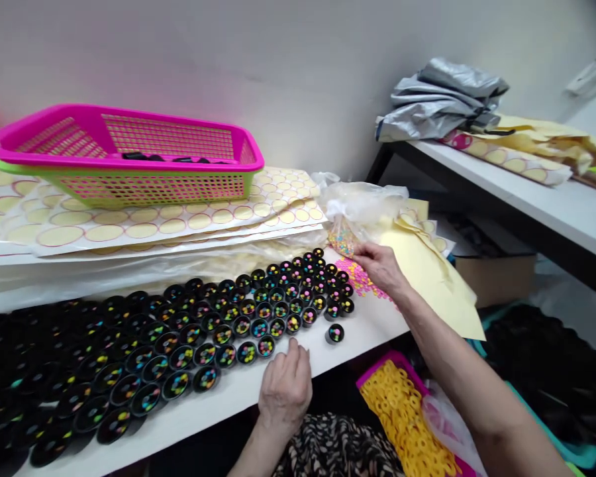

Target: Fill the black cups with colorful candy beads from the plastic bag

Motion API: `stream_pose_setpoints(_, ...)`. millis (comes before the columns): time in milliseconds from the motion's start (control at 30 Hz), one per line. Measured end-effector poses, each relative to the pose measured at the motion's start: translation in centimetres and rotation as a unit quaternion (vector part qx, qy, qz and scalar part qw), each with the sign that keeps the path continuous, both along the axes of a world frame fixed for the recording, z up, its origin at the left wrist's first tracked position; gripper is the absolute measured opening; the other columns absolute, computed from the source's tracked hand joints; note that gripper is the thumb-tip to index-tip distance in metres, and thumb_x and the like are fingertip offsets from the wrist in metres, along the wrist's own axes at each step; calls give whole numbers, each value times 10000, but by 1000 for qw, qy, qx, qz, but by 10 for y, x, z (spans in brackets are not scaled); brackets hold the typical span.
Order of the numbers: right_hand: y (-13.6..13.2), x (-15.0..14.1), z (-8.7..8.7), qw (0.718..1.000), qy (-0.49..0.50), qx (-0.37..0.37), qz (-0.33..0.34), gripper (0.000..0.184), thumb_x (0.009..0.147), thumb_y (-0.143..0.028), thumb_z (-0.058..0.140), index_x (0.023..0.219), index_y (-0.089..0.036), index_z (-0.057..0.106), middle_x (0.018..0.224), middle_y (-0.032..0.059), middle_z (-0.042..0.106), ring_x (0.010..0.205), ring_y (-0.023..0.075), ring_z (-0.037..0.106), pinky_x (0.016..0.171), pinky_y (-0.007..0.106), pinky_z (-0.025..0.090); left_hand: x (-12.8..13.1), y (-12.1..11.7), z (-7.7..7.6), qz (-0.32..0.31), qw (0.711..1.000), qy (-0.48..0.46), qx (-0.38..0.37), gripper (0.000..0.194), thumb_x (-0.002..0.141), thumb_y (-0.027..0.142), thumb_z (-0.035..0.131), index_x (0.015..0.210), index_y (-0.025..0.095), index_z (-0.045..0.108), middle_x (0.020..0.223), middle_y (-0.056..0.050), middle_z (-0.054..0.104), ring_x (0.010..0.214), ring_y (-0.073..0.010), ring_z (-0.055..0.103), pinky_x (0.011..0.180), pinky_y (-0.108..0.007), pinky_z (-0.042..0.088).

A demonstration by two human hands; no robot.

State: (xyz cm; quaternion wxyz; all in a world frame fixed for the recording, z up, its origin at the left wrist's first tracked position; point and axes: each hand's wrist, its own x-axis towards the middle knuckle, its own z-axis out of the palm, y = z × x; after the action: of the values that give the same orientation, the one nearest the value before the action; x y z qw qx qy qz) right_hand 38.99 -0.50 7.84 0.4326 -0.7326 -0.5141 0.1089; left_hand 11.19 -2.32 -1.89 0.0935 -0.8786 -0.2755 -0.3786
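Rows of small black caps [189, 338] filled with coloured beads cover the white table [238, 391]. My left hand [285, 384] rests at the table's front edge, fingers curled loosely, nothing visible in it, just below the nearest caps. One cap [335, 333] stands apart to the right. My right hand [380, 265] reaches to a pile of loose coloured beads [357, 275] beside a clear plastic bag of beads [347, 222]; its fingertips are pinched together at the pile.
A pink and green mesh basket [129, 156] sits on stacked sheets of round stickers [153, 222] at the back. Yellow paper [427, 271] lies to the right. Below the table, a pink bin holds yellow rings [402, 411]. A side shelf [526, 192] carries grey bags.
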Motion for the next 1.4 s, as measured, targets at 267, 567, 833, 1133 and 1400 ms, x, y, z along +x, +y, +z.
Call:
stream_pose_setpoints(267,-66,5,-62,983,-97,-150,-46,136,732,-171,500,713,-175,634,753,35,608,721,155,530,675,277,385,0,-1,-4,3,1000,22,2,200,753,160,631,948,128,601,1042,-117,647,660,-162,511,614,-311,413)
stream_pose_setpoints(567,-76,-12,-69,963,-183,-199,-13,189,852,-216,389,768,-182,555,796,65,573,742,181,528,671,288,366,-1,-7,-2,15,999,37,-13,193,756,163,620,942,118,595,1036,-123,643,684,-177,502,622,-320,417)
stream_pose_setpoints(833,-78,-16,-69,964,-132,-226,-46,177,835,-287,421,735,-199,537,765,56,597,711,192,540,624,297,354,-2,-9,1,25,998,48,-27,175,769,168,600,936,116,598,1037,-130,638,681,-172,491,620,-317,411)
stream_pose_setpoints(1133,-86,-21,-82,966,-206,-149,-41,176,824,-217,433,736,-184,582,791,57,577,755,181,542,682,298,388,-1,-9,-1,24,998,37,-33,169,773,185,604,928,118,603,1040,-121,640,686,-173,501,623,-320,406)
stream_pose_setpoints(1400,-82,-67,-42,992,-116,30,26,109,865,-192,457,812,-203,551,780,31,542,738,156,534,686,289,430,-2,-9,-4,21,999,35,-24,173,768,192,612,923,118,603,1036,-121,642,682,-174,497,597,-324,389)
